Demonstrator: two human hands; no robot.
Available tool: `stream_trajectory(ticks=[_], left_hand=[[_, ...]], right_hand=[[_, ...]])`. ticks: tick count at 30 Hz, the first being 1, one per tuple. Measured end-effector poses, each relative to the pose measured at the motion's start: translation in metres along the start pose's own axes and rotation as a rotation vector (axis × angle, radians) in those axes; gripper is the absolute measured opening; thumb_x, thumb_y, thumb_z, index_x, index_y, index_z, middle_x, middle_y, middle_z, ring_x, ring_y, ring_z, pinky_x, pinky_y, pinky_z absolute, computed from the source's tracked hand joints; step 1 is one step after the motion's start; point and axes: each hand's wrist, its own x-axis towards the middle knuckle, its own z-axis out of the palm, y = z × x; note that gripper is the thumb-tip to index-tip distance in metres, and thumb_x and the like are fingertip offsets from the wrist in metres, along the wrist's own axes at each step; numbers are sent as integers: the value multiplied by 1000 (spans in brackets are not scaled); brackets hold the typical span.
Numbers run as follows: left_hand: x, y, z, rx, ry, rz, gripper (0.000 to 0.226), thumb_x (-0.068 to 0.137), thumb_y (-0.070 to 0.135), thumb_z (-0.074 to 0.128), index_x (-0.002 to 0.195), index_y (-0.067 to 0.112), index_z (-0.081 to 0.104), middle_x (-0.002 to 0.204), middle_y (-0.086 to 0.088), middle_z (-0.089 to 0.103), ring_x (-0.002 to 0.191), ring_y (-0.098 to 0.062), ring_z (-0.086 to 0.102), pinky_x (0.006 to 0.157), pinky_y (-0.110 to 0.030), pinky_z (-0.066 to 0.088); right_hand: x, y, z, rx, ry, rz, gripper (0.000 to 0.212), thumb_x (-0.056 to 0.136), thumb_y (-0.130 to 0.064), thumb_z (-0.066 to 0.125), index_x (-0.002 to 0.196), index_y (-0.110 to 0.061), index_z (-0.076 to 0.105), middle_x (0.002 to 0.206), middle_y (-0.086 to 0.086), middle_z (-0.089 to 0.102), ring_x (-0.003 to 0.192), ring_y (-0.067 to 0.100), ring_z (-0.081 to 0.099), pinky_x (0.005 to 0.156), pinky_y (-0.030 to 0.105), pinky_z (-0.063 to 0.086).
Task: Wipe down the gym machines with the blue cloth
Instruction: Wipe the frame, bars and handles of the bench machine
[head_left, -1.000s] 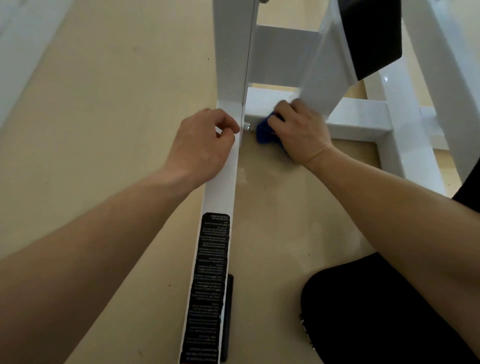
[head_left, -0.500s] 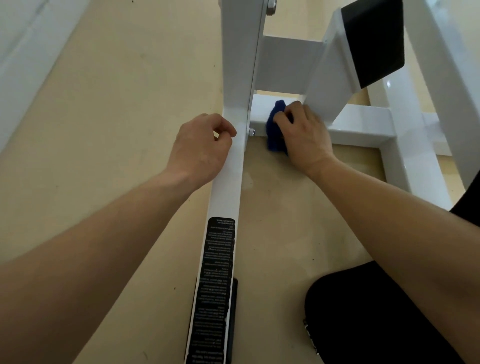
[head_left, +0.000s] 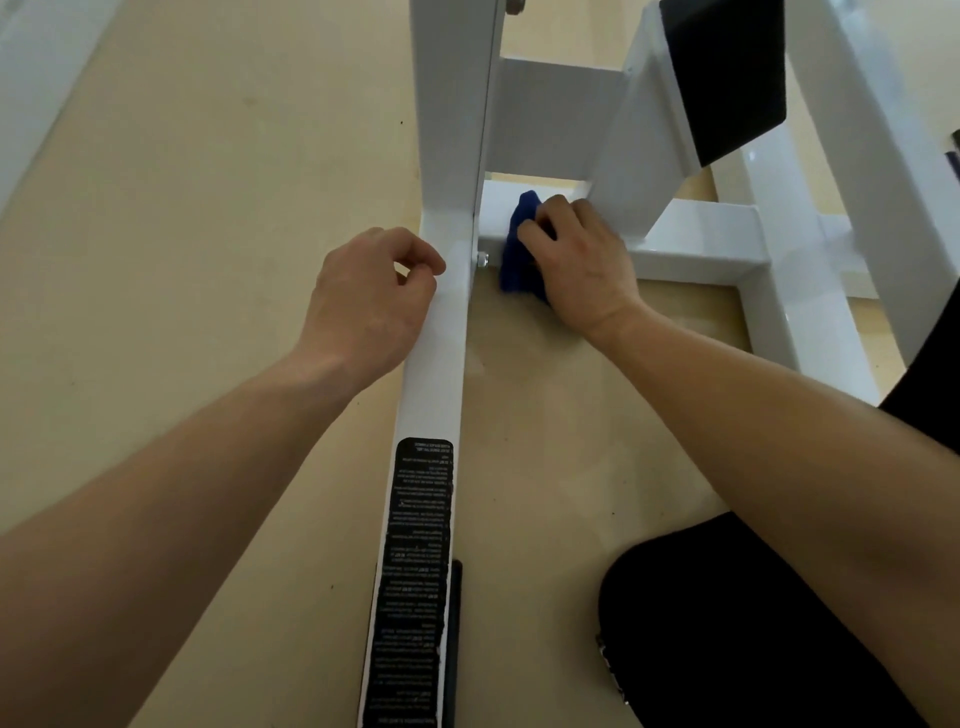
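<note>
The person crouches over the base of a white gym machine (head_left: 701, 244), both forearms reaching in from six o'clock. The right hand (head_left: 582, 275) is bunched over the blue cloth (head_left: 517, 249), fingers curled round it and pressing it against the low cross bar of the frame. The cloth is folded into a dark wad that runs from the top of the bar down its near face to the floor (head_left: 208, 218). It sits just at three o'clock of a small silver bolt (head_left: 482, 258), where the bar meets the upright post (head_left: 452, 104).

The left hand (head_left: 369, 301) is at nine o'clock of that joint. Its fingers are curled into a loose fist with the thumb tip against the forefinger, holding nothing, and its knuckles rest against the side of the long floor rail (head_left: 434, 374). The two hands are apart, with the rail and post between them.

The rail runs from the post toward six o'clock and carries a black label (head_left: 415, 571) of small white print, too fine to read. A black pad (head_left: 727, 67) sits on a slanted white member at one o'clock. A knee in black cloth (head_left: 727, 634) shows at five o'clock, below the right forearm.
</note>
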Motion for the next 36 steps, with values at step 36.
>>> stream_trajectory(ticks=[36], left_hand=[[-12, 22, 13, 127, -159, 144, 19, 93, 22, 51, 100, 26, 68, 103, 6, 60, 91, -16, 61, 85, -28, 44]], right_hand=[[-40, 26, -96, 331, 282, 259, 17, 94, -16, 61, 105, -4, 64, 116, 16, 58, 101, 29, 56, 83, 32, 47]])
